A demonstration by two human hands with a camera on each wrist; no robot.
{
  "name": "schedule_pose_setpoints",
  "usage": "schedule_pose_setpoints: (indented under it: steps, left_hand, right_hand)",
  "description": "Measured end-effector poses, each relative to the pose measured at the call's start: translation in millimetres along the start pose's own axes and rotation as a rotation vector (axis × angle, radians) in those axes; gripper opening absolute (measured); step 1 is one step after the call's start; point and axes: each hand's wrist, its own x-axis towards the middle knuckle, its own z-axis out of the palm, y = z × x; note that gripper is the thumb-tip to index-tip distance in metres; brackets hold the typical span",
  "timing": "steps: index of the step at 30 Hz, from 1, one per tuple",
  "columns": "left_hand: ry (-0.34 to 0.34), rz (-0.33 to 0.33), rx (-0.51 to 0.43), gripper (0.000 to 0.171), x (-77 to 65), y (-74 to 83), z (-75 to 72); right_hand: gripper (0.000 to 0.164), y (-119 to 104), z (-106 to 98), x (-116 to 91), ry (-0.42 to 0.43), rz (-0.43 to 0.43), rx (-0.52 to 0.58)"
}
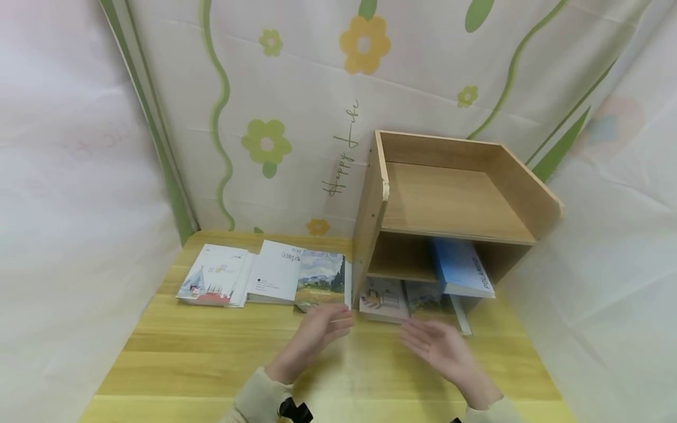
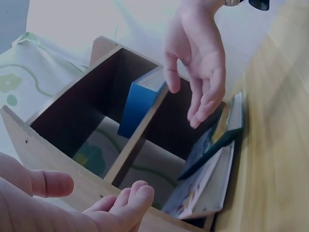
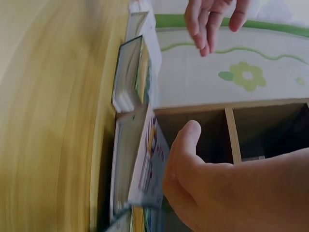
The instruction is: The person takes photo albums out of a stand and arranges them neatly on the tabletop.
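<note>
My left hand (image 1: 316, 332) hovers over the table, its fingers loosely straight and nothing in them. Just behind it lies a book with a painted landscape cover (image 1: 321, 276). To the right, my empty right hand (image 1: 438, 351) has its fingers extended in front of the wooden shelf (image 1: 452, 197), palm toward the left one. A pale illustrated book (image 1: 385, 298) and a second landscape-covered book (image 1: 425, 298) lie in the lower compartment. Above them, a thick blue book (image 1: 461, 267) marked POLAROID juts out of the middle compartment.
Left of the shelf, a white book (image 1: 275, 273) and a white book with a tent drawing (image 1: 211, 273) lie in a row on the wooden table (image 1: 174, 352). A flower-printed curtain (image 1: 296, 88) hangs behind and along both sides.
</note>
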Motion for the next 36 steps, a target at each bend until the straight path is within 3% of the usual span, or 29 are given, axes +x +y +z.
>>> schedule_pose_setpoints:
  steps: [4,15,20,24,26,31,36]
  left_hand:
    - [-0.022,0.007,0.002,0.052,-0.3,1.2,9.3]
    - [-0.070,0.013,0.024,0.052,11.2,1.7,37.0]
    - [-0.112,0.015,-0.018,0.060,19.2,1.1,50.6]
    - [-0.127,0.014,-0.068,0.066,26.9,1.4,61.8]
    - [-0.130,0.009,-0.084,0.065,30.4,1.3,66.8]
    - [-0.139,-0.012,-0.100,0.066,39.5,-1.3,75.9]
    - [-0.141,-0.023,-0.069,0.071,46.2,-1.1,81.7]
  right_hand:
    - [0.037,-13.1,-13.9,-10.8,-0.078,0.001,-0.002]
    - [0.053,-49.6,-31.5,-18.5,-0.443,0.041,-0.072]
    - [0.055,-68.1,-43.9,-23.6,-0.494,0.111,-0.020]
    - [0.055,-84.0,-53.7,-26.0,-0.502,0.162,0.052]
    - [0.051,-92.0,-57.1,-27.2,-0.466,0.154,0.041]
    - [0.074,-110.5,-62.2,-31.0,-0.264,0.116,-0.014]
    - [0.085,-122.6,-62.4,-35.0,-0.149,0.124,-0.008]
